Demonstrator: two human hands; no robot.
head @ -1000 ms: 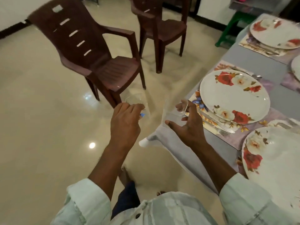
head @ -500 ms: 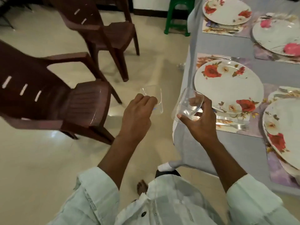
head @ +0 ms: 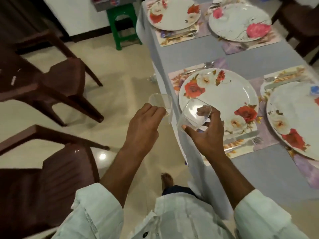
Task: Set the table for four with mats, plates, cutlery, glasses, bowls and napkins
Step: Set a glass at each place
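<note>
You are now facing the desk (head: 198, 54) squarely; your left hand (head: 143, 125) and right hand (head: 207, 133) are each gripping a glass, right glass (head: 194, 112) nearing the nearest plate (head: 222, 97).

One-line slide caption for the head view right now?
Left hand and right hand each hold a clear glass beside a table set with floral plates.

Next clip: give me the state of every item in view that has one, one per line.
Left hand: grips a clear glass, off the table.
Right hand: grips a second glass, tilted, empty.
Nearest plate: empty, on its mat.
Fork: lying beside that plate.
Table: covered by a grey cloth.
</note>
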